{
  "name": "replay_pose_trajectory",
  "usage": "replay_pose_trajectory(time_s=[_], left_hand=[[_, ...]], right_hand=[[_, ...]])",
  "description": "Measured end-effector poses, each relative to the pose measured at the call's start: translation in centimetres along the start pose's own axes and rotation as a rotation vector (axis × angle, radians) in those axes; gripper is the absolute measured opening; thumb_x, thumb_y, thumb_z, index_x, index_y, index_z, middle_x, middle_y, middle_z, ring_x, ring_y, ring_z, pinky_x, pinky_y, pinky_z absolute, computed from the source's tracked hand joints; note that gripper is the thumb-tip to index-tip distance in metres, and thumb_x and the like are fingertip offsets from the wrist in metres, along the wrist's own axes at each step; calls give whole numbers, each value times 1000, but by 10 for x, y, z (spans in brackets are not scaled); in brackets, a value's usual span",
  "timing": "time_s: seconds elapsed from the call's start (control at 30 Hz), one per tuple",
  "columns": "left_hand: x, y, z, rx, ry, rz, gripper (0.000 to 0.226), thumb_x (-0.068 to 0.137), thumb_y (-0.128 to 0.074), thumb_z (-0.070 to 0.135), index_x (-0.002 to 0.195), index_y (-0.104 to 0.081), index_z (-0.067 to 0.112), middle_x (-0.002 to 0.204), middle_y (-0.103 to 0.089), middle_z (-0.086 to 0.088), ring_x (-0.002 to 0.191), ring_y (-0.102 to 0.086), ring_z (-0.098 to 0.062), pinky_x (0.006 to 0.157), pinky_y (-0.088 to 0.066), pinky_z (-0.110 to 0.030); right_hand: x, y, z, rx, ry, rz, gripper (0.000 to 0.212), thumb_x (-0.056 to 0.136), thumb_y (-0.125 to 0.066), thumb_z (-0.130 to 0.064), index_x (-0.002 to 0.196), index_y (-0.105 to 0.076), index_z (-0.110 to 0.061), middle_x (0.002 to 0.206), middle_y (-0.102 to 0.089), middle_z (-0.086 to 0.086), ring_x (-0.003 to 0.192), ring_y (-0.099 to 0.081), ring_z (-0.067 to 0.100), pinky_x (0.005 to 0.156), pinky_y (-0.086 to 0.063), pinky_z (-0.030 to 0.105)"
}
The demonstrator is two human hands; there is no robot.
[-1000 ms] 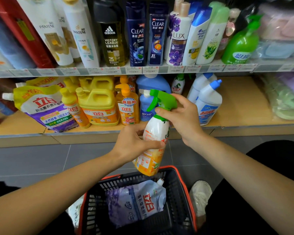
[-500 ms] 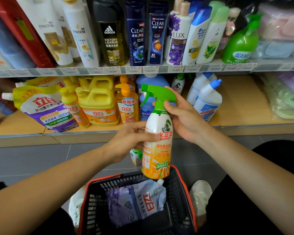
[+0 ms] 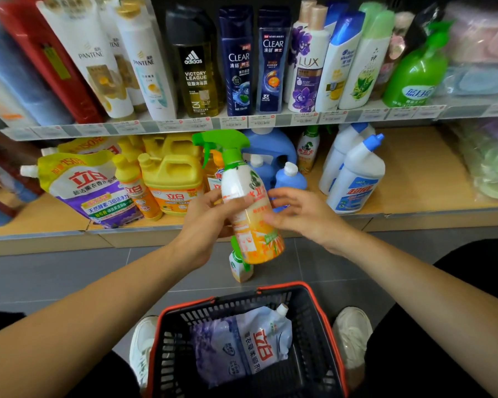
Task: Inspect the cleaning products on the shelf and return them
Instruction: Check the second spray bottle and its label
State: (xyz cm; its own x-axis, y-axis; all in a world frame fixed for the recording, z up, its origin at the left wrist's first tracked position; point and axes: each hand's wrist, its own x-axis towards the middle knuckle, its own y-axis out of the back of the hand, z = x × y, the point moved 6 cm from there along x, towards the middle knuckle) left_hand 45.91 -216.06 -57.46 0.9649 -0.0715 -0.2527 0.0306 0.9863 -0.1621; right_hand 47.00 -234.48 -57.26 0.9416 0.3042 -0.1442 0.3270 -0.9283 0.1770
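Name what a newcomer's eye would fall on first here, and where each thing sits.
The green-topped spray bottle stands out at centre, before the lower shelf: the left hand grips its body, the right hand is open beside it. Below, a red-rimmed black basket holds a purple-and-white pouch.

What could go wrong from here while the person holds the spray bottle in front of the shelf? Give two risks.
1. Only the left hand grips the spray bottle, which is tilted; the right hand is open beside it, so it might slip toward the small bottle on the floor.
2. The lower shelf is crowded; putting it back could topple the blue bottles.
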Motion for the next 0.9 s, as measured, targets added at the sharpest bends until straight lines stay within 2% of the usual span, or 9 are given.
replay_pose_trajectory(time_s=[0.1,0.23,0.33,0.47,0.57,0.63,0.7,0.8,0.9], left_hand=[[2,10,6,-93,-4,81,54,71,-82,34,115,-68,7,105,-77,-12,92,-76,-29,67,-61,-34],[1,14,10,-178,-7,90,60,75,-77,38,122,-63,3,111,-75,-16,99,-75,-31,73,-62,-38],[1,16,8,-235,-5,66,59,80,-74,36,126,-61,1,114,-74,-18,100,-74,-31,74,-62,-37],[3,17,8,-287,-26,-30,51,86,-71,25,130,-59,2,122,-71,-18,108,-71,-30,84,-61,-39],[4,20,10,-146,-22,-48,45,82,-75,24,123,-63,8,113,-75,-11,100,-74,-24,84,-61,-36],[3,26,10,33,7,13,38,84,-75,34,113,-69,10,101,-78,-7,91,-75,-23,73,-60,-30],[0,30,8,187,78,63,40,86,-72,46,104,-73,10,95,-79,-5,82,-76,-23,60,-57,-23],[-5,30,5,322,92,63,38,86,-72,49,92,-77,11,84,-79,-8,67,-75,-19,52,-52,-20],[-7,29,16,438,-178,94,24,83,-80,35,86,-76,11,77,-76,-6,67,-70,-12,56,-54,-23]], right_hand=[[-6,-15,9,-51,2,-95,60,67,-91,-24,116,-59,-33,102,-71,-17,96,-69,3,76,-54,17],[-1,-18,9,-17,46,-14,70,60,-95,-26,118,-57,-35,107,-67,-19,98,-67,-3,77,-51,13],[0,-22,5,-41,84,22,80,58,-97,-29,125,-54,-30,109,-63,-20,97,-64,-8,74,-49,8],[0,-23,-3,-48,157,117,71,57,-95,-30,114,-54,-42,104,-63,-27,97,-66,-4,72,-53,13],[0,-15,-9,-42,210,209,71,59,-95,-21,121,-60,-28,107,-68,-14,100,-68,7,79,-57,25],[0,-5,-16,-44,237,267,70,61,-94,-14,123,-61,-21,114,-68,-5,105,-67,12,83,-60,36],[0,3,-26,-49,286,302,70,60,-94,-18,122,-62,-23,119,-66,-4,109,-65,14,85,-60,40],[-2,10,-45,-69,361,314,70,53,-91,-36,117,-63,-33,118,-67,-10,110,-64,10,84,-58,27],[-3,13,-56,-95,403,305,66,52,-91,-31,111,-62,-40,111,-68,-18,106,-64,2,83,-53,15]])
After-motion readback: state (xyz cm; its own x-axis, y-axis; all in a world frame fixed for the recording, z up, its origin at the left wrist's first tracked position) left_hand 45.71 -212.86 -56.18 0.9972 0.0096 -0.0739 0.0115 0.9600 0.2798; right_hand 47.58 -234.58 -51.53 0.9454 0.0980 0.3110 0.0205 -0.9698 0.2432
